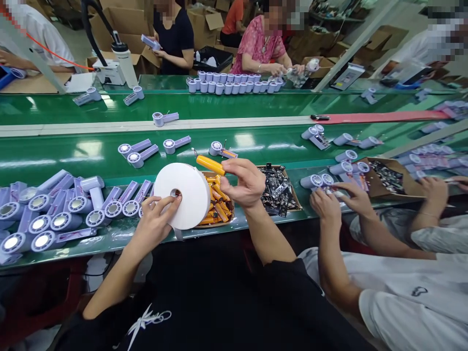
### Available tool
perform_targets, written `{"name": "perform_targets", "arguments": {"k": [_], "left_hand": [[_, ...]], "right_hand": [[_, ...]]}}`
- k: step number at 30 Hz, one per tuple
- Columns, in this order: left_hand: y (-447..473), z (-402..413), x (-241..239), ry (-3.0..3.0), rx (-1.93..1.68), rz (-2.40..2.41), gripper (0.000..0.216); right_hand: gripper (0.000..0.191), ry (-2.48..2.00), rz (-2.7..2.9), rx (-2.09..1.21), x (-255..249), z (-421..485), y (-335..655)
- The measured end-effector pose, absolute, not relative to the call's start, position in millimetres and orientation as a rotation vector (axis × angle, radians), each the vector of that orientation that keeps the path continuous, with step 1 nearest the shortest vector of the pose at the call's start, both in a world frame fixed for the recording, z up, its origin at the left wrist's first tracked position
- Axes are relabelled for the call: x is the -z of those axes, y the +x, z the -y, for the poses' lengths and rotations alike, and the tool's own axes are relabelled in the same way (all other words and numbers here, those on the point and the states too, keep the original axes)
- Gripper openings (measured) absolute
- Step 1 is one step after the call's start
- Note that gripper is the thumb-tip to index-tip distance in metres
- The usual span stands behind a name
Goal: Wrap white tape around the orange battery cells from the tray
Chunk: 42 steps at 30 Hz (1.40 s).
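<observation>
While my right hand (243, 183) pinches an orange battery cell (210, 165) between thumb and fingertips, the remaining fingers loosely curled, my left hand (155, 219) grips a white tape roll (182, 195) by its lower rim, with one fingertip at the core hole. The cell is a smooth, glossy cylinder, lying nearly level, just beside the roll's upper right edge. The roll is a thick matte disc standing on edge, its flat face turned towards me.

Behind both sits a shallow tray (219, 222) heaped with more orange cells, and next to it a cardboard box (288, 170) of dark circuit boards. Everything rests on a shiny green bench (120, 236) whose far side borders a green conveyor belt (256, 105) with a pale strip along its middle. Lilac fan housings (54, 209), round-headed with straight plastic handles, crowd the bench to my left, and others lie scattered along the belt. At my right, a co-worker's hands (329, 204) work over similar housings. Across the belt, seated people handle parts in front of stacked brown cartons (124, 24).
</observation>
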State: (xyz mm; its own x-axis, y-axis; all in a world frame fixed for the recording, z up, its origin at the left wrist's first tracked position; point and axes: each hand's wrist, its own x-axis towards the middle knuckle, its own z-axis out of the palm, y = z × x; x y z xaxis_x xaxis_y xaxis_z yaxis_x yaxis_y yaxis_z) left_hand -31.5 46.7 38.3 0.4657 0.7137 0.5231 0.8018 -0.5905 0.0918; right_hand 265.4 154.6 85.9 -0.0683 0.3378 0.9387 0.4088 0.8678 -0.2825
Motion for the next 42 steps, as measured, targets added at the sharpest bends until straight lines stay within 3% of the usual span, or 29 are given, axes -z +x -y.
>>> {"name": "perform_targets", "arguments": {"k": [5, 7, 13, 17, 20, 25, 30, 34, 37, 39, 42], "left_hand": [[-27, -47, -43, -2.526, 0.75, 1.293, 0.097], [-29, -48, -44, -2.488, 0.732, 1.275, 0.097], [-42, -58, -61, -2.452, 0.559, 1.178, 0.095], [-41, -66, -81, -2.457, 0.541, 1.156, 0.097], [-27, -62, -81, -2.412, 0.561, 1.147, 0.096], [9, -25, -53, -2.4, 0.701, 1.272, 0.093], [9, -17, -48, -2.752, 0.559, 1.222, 0.087], [-12, -88, -65, -3.201, 0.179, 1.117, 0.091], [-12, -172, -77, -3.523, 0.04, 1.01, 0.075], [3, -231, -75, -3.441, 0.114, 1.303, 0.064], [37, -310, -56, -2.778, 0.127, 1.911, 0.06]], "right_hand": [[0.022, -0.578, 1.692, -0.029, -64, -136, 260], [0.016, -0.632, 1.656, -0.27, -52, -127, 258], [0.059, -0.887, 1.573, -1.284, -81, -142, 276], [0.046, -0.883, 1.753, -1.575, -123, -162, 296], [0.047, -0.911, 1.549, -1.534, -114, -151, 285], [0.052, -0.895, 0.861, -1.139, -57, -125, 257], [0.051, -0.866, 0.757, -0.831, -61, -166, 320], [0.064, -0.84, 0.81, -0.878, -65, -153, 341], [0.071, -0.841, 0.788, -0.917, -49, -123, 328], [0.073, -0.855, 0.768, -0.905, -40, -113, 322], [0.076, -0.872, 0.757, -0.891, -36, -115, 320]]}}
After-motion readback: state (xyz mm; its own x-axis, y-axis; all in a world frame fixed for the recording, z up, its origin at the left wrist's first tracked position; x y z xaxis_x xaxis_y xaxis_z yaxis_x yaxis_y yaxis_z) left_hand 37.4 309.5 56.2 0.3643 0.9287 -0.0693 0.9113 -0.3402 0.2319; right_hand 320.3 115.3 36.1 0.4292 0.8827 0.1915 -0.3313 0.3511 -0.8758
